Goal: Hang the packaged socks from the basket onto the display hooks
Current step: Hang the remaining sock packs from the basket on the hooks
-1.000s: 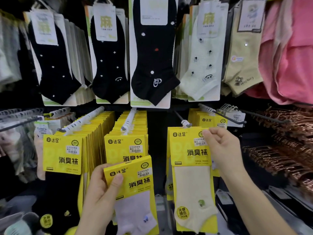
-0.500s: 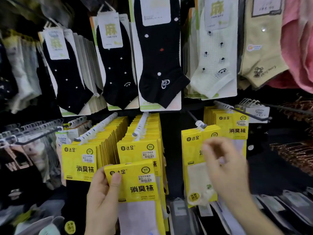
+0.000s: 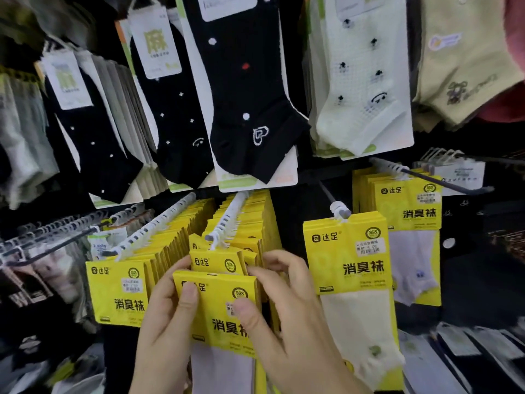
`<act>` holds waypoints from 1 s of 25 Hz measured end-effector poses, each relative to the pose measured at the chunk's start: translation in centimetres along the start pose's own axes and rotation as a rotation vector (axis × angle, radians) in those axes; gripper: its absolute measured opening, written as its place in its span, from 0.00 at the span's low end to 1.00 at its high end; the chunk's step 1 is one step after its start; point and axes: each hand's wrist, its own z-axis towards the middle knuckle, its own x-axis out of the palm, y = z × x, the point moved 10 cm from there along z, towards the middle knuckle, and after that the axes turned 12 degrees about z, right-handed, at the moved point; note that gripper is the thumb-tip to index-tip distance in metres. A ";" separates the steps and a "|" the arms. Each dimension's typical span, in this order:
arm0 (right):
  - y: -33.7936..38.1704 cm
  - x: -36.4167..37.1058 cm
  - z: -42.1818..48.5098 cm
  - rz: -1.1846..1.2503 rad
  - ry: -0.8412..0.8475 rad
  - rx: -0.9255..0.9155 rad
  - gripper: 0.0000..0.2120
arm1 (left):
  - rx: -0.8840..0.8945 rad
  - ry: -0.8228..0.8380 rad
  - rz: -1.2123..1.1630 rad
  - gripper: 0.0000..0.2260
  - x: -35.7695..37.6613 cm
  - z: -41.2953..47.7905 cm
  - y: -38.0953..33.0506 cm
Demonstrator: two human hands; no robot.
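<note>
Item: sock pack point(image 3: 218, 308), yellow card header with black print, pale sock showing below.
Pose: standing upright, print facing outward.
Grip: left hand point(image 3: 167, 317) and right hand point(image 3: 284, 308) are pinching its upper corners.
Location: sitting just below the middle hook point(image 3: 230, 214), overlapping the hung pack point(image 3: 217, 263).

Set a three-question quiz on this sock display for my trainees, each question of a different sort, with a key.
1. True or false: the left hand and the right hand both grip the yellow sock pack.
2. The front pack hanging right of the hands holds a sock that is: A black, B cream, C pink.
3. Fill in: the gripped pack's top edge lies ____ the tip of the middle hook.
Key: 1 true; 2 B; 3 below.
</note>
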 end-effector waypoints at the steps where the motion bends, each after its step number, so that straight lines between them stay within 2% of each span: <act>1: -0.3 0.2 -0.1 0.006 0.015 0.009 0.27 | -0.012 0.005 -0.015 0.14 0.0 0.2 0.2; 5: -1.2 1.3 -0.2 0.128 0.103 0.095 0.21 | 0.019 0.057 -0.027 0.11 0.4 0.5 0.0; 9: -1.7 1.3 -0.4 0.223 0.093 0.153 0.27 | 0.048 0.140 0.000 0.14 1.2 0.3 -0.4; 12: -1.3 0.6 0.1 0.195 0.050 0.106 0.26 | 0.007 0.125 -0.076 0.11 1.0 0.5 0.6; 18: -1.5 0.6 1.0 0.305 0.062 0.156 0.23 | -0.013 0.117 -0.088 0.16 1.0 0.5 0.7; 21: -2.0 0.8 1.2 0.301 0.054 0.179 0.27 | -0.025 0.146 -0.066 0.16 1.1 0.7 1.0; 23: -2.5 1.2 1.4 0.312 0.063 0.200 0.31 | -0.032 0.181 -0.043 0.19 1.2 0.8 1.5; 25: -2.7 1.3 1.5 0.350 0.064 0.204 0.28 | -0.039 0.188 -0.023 0.21 1.2 0.8 1.7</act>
